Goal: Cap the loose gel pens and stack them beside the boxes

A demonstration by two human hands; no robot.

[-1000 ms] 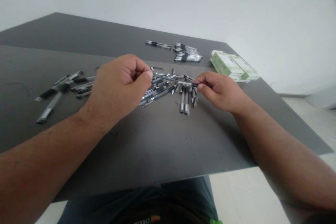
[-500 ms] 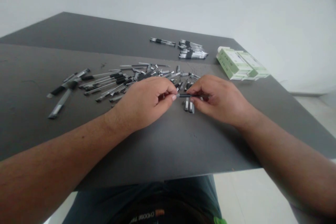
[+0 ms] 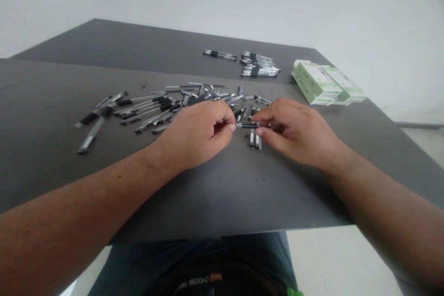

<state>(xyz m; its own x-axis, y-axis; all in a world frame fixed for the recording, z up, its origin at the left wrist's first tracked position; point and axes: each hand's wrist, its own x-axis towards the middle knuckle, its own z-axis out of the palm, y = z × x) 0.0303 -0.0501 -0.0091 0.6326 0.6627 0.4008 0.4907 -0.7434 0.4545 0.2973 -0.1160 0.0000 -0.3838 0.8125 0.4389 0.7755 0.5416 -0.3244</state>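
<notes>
The left hand [image 3: 204,134] and the right hand [image 3: 298,132] are close together over the dark table [image 3: 225,194]. A thin black pen part [image 3: 247,126] lies sideways between them. The left thumb and finger are pinched tight on one end of it. The right thumb and fingers are nearly closed and hold the other end. I can't see its tips, because the fingers cover them.

Just past the hands is a big messy heap of pen bits [image 3: 166,102]. The left hand is in front of some of it and hides that part from me. Two clear pieces with black ends [image 3: 254,139] stick out under the held part, beside the right fingers.

Over to the left, some fat pens [image 3: 93,132] lie crossed. Farther back there is a small bunch of pens [image 3: 215,53] and a bigger bunch [image 3: 257,70] next to it. Green and white boxes [image 3: 305,82] sit near the table's right edge. A pale wall [image 3: 222,0] is behind everything.
</notes>
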